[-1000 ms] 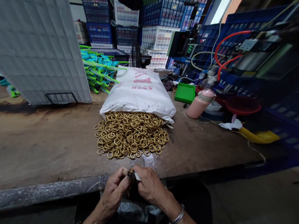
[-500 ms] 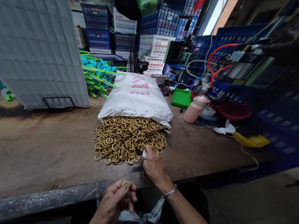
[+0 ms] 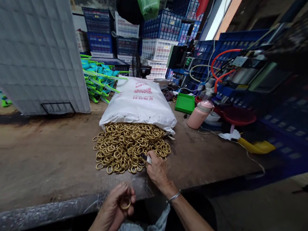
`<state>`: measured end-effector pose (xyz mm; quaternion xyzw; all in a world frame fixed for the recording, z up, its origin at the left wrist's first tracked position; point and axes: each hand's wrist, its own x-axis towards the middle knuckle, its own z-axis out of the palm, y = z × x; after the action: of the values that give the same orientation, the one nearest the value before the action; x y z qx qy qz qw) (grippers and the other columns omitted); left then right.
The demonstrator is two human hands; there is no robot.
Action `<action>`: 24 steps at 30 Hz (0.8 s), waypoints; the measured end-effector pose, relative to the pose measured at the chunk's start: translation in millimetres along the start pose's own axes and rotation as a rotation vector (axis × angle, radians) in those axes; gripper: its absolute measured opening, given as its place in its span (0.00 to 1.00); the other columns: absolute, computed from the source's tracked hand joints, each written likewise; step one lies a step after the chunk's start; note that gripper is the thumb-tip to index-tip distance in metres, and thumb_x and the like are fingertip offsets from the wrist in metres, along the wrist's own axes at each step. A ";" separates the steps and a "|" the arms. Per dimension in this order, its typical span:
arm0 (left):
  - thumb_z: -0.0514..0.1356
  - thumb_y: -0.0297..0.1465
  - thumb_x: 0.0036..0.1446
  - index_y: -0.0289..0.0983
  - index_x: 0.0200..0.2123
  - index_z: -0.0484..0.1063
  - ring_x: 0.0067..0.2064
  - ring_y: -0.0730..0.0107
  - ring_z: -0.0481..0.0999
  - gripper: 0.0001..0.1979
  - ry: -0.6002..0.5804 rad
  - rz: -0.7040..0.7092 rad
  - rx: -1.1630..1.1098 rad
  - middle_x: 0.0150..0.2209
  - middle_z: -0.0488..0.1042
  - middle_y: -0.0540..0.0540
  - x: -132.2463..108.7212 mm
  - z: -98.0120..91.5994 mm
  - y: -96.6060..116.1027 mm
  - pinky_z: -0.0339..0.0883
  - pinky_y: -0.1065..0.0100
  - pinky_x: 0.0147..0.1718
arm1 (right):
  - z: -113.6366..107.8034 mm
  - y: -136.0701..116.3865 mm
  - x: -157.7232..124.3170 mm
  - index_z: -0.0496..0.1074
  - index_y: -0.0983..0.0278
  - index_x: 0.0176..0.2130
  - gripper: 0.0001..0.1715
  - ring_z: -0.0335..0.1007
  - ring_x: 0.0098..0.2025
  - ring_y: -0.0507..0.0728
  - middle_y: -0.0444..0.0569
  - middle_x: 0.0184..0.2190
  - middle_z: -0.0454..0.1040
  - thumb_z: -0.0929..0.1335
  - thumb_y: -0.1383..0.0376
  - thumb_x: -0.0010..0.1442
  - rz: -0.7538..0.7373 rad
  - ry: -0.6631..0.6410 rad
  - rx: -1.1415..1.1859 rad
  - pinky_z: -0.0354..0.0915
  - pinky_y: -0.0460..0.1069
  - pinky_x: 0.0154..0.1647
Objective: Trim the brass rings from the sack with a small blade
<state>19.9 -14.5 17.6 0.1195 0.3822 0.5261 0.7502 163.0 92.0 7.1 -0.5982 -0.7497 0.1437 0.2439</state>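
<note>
Workbench (image 3: 38,161), white sack (image 3: 139,106), red print unreadable, left hand (image 3: 115,210) holding brass ring (image 3: 125,204)

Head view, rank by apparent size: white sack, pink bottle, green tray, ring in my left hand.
white sack
pink bottle and green tray, too alike to rank
ring in the left hand, despite being nearest

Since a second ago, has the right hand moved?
Yes. The right hand went forward from the left hand at the table edge to the brass ring pile.
</note>
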 end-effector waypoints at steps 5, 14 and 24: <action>0.62 0.40 0.45 0.37 0.36 0.64 0.21 0.77 0.65 0.17 0.055 0.182 0.189 0.24 0.67 0.52 14.4 5.5 -3.4 0.54 0.78 0.14 | 5.7 -13.2 -24.5 0.63 0.63 0.31 0.06 0.60 0.27 0.50 0.43 0.25 0.65 0.59 0.65 0.55 0.040 -0.040 0.462 0.55 0.43 0.29; 0.60 0.42 0.46 0.36 0.23 0.64 0.16 0.82 0.56 0.15 0.118 0.301 0.451 0.16 0.61 0.57 17.7 -0.6 -3.1 0.50 0.77 0.15 | -3.7 -36.2 -52.0 0.61 0.63 0.27 0.12 0.56 0.24 0.48 0.38 0.19 0.60 0.60 0.58 0.57 0.048 -0.290 0.741 0.55 0.43 0.27; 0.56 0.45 0.49 0.36 0.22 0.62 0.14 0.82 0.51 0.18 0.096 0.167 0.640 0.14 0.55 0.58 9.5 -2.6 -2.5 0.45 0.78 0.13 | 2.4 -34.8 -51.0 0.60 0.64 0.23 0.12 0.55 0.25 0.48 0.39 0.20 0.58 0.61 0.60 0.55 0.120 -0.283 0.749 0.54 0.43 0.27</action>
<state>21.3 -7.8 10.2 0.3550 0.5521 0.4440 0.6099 141.3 34.3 12.9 -0.4850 -0.6355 0.5017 0.3305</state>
